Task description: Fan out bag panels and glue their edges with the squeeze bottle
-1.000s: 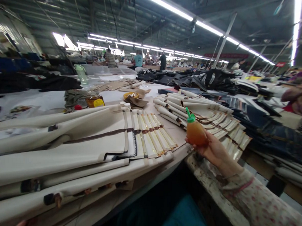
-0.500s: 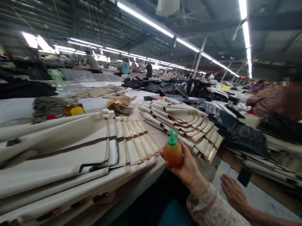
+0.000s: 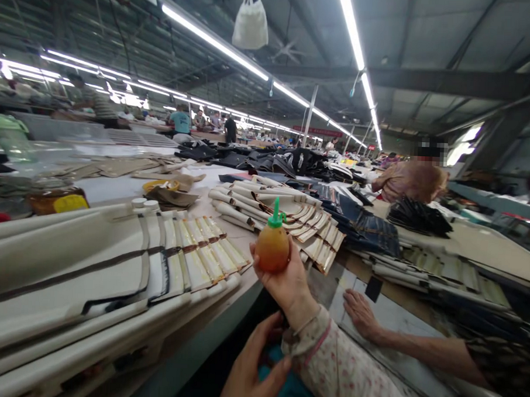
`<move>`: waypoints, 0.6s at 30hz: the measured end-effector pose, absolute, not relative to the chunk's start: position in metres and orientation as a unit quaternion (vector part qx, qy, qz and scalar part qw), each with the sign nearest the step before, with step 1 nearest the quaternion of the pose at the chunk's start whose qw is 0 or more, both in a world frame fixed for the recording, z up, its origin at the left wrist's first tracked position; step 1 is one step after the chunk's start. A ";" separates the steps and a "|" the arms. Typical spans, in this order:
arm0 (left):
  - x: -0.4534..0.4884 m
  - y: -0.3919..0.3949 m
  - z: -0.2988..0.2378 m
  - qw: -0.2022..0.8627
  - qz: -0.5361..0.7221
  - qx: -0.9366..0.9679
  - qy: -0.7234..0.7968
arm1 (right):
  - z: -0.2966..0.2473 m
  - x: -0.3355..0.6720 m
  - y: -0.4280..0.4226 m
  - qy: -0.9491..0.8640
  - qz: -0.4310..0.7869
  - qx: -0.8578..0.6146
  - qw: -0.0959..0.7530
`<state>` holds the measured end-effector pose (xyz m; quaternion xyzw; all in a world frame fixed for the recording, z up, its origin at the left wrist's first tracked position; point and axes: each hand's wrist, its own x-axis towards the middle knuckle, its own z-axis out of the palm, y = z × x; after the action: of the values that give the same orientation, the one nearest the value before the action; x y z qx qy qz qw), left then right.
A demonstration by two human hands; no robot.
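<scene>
My right hand (image 3: 290, 284) is raised over the table edge and closed around a small orange squeeze bottle (image 3: 271, 252) with a green nozzle cap, held upright. My left hand (image 3: 249, 367) comes up from the bottom of the view with fingers apart, its fingertips at the cuff of my floral right sleeve (image 3: 328, 365). Just left of the bottle lies a fanned row of cream leather pieces (image 3: 192, 257) with brown bands. Behind the bottle sits another overlapping stack of cream pieces (image 3: 265, 204).
Another person's hand (image 3: 360, 314) rests flat on the neighbouring table at the right. A person (image 3: 409, 178) sits farther back right. An amber jar (image 3: 56, 200) stands at the left, dark fabric piles (image 3: 364, 226) behind, and people work in the distance.
The view has swung right and up. My right hand with the bottle has come closer and toward the centre. My left hand has entered from below, and the other person's hand has slid nearer.
</scene>
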<state>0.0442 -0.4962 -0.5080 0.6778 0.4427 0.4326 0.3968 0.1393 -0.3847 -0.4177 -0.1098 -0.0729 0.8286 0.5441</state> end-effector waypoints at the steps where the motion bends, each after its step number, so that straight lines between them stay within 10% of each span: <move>1: 0.054 -0.491 -0.508 0.449 0.434 0.660 0.418 | -0.414 0.137 -0.384 -0.079 0.822 -0.102 0.555; 6: 0.073 -0.491 -0.500 0.542 0.431 0.598 0.403 | -0.404 0.136 -0.375 -0.143 0.754 -0.088 0.635; 14: 0.118 -0.519 -0.479 -0.173 0.498 0.805 0.271 | -0.411 0.122 -0.371 -0.170 0.624 -0.126 0.752; 18: 0.128 -0.521 -0.500 -0.325 0.508 0.758 0.248 | -0.406 0.132 -0.378 -0.158 0.641 -0.133 0.739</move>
<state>0.1278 -0.5208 -0.5002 0.7585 0.2475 0.5080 -0.3246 0.1316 -0.3784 -0.4064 -0.1325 -0.1583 0.6411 0.7392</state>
